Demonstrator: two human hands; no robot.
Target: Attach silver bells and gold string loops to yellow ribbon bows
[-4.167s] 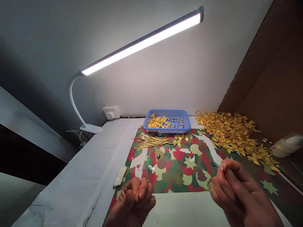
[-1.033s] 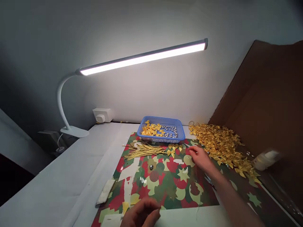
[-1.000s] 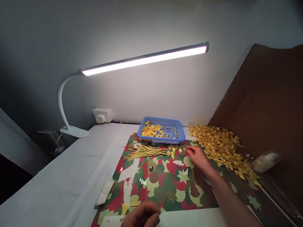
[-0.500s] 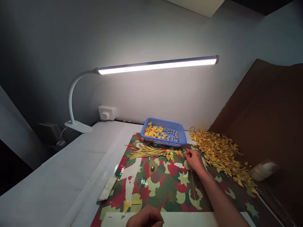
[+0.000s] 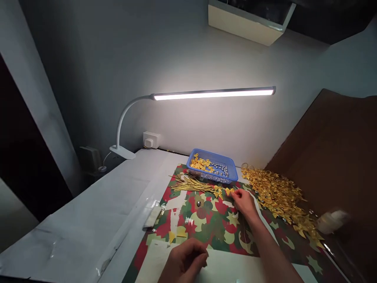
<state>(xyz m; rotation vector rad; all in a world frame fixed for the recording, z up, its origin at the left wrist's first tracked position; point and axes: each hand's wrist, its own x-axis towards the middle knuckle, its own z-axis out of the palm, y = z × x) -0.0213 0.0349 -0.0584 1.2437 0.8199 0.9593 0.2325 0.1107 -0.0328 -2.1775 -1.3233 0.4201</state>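
Note:
My right hand (image 5: 243,201) reaches out over the red, green and yellow patterned sheet (image 5: 206,224), its fingertips pinched at a small yellow bow (image 5: 229,191) lying next to a few others. A thin gold thread (image 5: 244,232) trails on the sheet beside my right forearm. My left hand (image 5: 186,262) rests near the bottom edge on a white paper (image 5: 229,267), fingers curled together; what they hold is hidden. A bundle of gold threads (image 5: 193,184) lies left of the bows.
A blue mesh basket (image 5: 212,171) with yellow bows and silver bells stands at the back. A large heap of gold bows (image 5: 279,196) lies to the right, a white bottle (image 5: 331,222) beyond it. A clamp lamp (image 5: 212,94) hangs overhead. A silver bell (image 5: 198,203) sits mid-sheet.
My right hand left the left hand and reached forward to the small bows, then crept slightly left. My left hand sank to the white paper. The view has tilted up and to the left.

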